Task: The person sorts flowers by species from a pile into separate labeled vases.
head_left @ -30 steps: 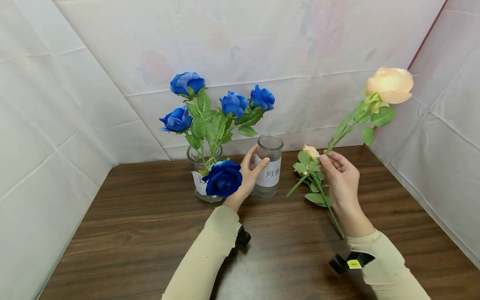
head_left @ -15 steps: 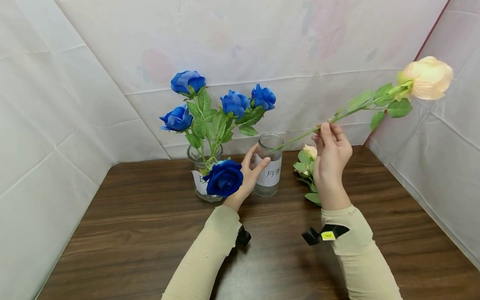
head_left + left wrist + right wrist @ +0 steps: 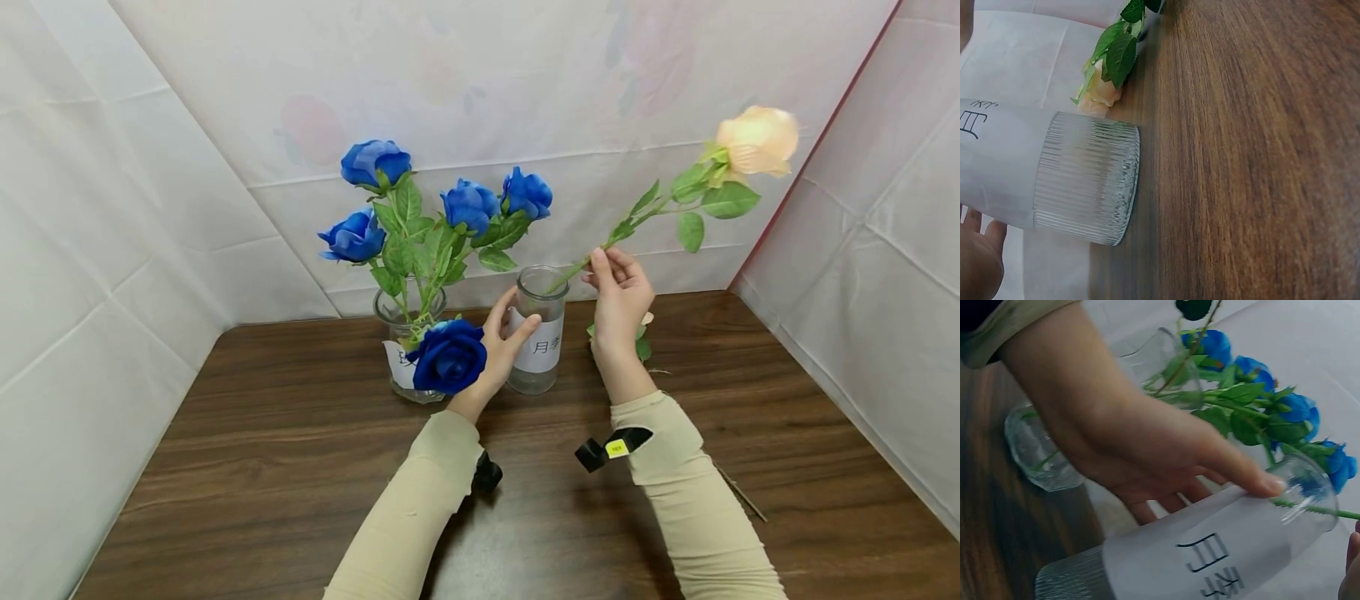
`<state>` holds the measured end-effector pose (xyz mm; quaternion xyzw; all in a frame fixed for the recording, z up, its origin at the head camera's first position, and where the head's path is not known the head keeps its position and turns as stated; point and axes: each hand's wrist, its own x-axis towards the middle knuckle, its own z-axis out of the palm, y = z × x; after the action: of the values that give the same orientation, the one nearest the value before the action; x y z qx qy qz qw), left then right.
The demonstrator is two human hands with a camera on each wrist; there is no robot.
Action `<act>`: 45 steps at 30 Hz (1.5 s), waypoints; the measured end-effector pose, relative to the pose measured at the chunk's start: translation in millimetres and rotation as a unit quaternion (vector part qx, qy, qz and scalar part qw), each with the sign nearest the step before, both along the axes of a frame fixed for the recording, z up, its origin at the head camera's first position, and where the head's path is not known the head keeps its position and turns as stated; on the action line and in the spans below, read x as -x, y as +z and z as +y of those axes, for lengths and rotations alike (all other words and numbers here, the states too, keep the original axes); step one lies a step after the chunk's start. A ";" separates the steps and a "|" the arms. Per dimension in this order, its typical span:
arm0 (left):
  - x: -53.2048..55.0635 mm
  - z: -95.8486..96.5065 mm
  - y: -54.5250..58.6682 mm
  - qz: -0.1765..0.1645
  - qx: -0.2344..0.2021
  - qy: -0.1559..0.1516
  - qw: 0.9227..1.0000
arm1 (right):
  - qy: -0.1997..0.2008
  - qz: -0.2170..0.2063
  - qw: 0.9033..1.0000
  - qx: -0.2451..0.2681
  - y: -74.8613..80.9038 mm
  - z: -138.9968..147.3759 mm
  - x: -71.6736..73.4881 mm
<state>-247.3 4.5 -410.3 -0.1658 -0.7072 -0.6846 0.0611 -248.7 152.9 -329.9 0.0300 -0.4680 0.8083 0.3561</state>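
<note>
My left hand (image 3: pixel 489 360) holds an upright glass vase (image 3: pixel 534 382) around its paper label, thumb in front and fingers behind. Between the thumb and fingers of my right hand (image 3: pixel 622 312) is the green stem of a peach rose (image 3: pixel 757 142), tilted with its bloom up to the right. In the right wrist view the lower stem (image 3: pixel 1319 510) lies inside the vase's mouth. Behind my right hand another peach rose (image 3: pixel 1099 87) lies on the table, mostly hidden in the head view but showing bloom and leaves in the left wrist view.
Left of my left hand stands a second labelled glass vase (image 3: pixel 401 379) with several blue roses (image 3: pixel 468 208). One blue bloom (image 3: pixel 450 357) droops in front of it, near my left wrist. White cloth walls (image 3: pixel 225 125) enclose the wooden table (image 3: pixel 262 492).
My right hand has lifted the peach rose off the table area, carried it left, and brought its stem end into the vase's mouth. My left hand has stayed on the vase.
</note>
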 end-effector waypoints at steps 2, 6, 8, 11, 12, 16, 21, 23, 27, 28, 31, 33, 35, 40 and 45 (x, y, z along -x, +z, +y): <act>0.5 0.5 -0.4 0.005 -0.003 0.001 1.000 | 0.003 -0.004 1.000 -0.017 -6.1 -3.2 1.4; 1.7 1.2 -1.3 0.005 -0.003 0.006 1.000 | 0.009 -0.010 0.998 -0.053 -12.0 -8.5 3.1; 1.9 1.4 -1.5 0.003 -0.001 0.008 1.000 | 0.007 -0.021 0.997 -0.073 -13.0 -10.3 3.7; 1.7 1.4 -1.3 0.001 0.005 0.010 1.000 | 0.002 -0.050 0.995 -0.090 -14.8 -11.5 4.8; 1.5 1.3 -1.0 -0.001 0.007 0.010 1.000 | 0.001 -0.062 0.994 -0.095 -15.7 -11.6 4.6; 0.4 0.9 0.3 -0.005 0.012 0.009 1.000 | 0.009 -0.100 0.989 -0.110 -21.2 -10.9 3.4; -0.2 0.6 1.6 -0.005 0.011 0.004 1.000 | 0.025 -0.111 0.986 -0.118 -25.9 -6.4 -0.2; 0.1 0.8 1.4 -0.004 0.009 0.004 1.000 | 0.026 -0.111 0.985 -0.132 -27.7 -1.8 -2.8; 0.1 1.1 0.5 -0.003 0.005 0.009 1.000 | 0.033 -0.119 0.974 -0.189 -33.6 13.2 -13.6; -0.1 1.0 0.4 -0.002 0.005 0.009 1.000 | 0.039 -0.122 0.971 -0.202 -32.9 17.1 -19.3; -0.3 0.6 -0.5 0.003 0.002 0.010 1.000 | 0.062 -0.134 0.961 -0.232 -41.6 33.0 -30.9; -0.4 0.5 -1.1 0.005 0.002 0.009 1.000 | 0.074 -0.146 0.956 -0.242 -47.9 44.7 -38.7; 0.0 0.5 -1.8 0.009 0.001 0.009 1.000 | 0.080 -0.160 0.949 -0.258 -56.5 58.0 -44.6; 0.4 -0.2 -1.0 -0.001 0.008 0.008 1.000 | 0.086 -0.203 0.926 -0.305 -64.1 88.2 -65.9; 0.0 -0.7 0.5 -0.009 0.017 0.001 1.000 | 0.077 -0.241 0.893 -0.373 -69.5 113.7 -86.4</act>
<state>-247.3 3.8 -409.9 -0.1596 -0.7197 -0.6736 0.0525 -162.3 266.6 -399.4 0.0009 -0.8027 0.5816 0.1321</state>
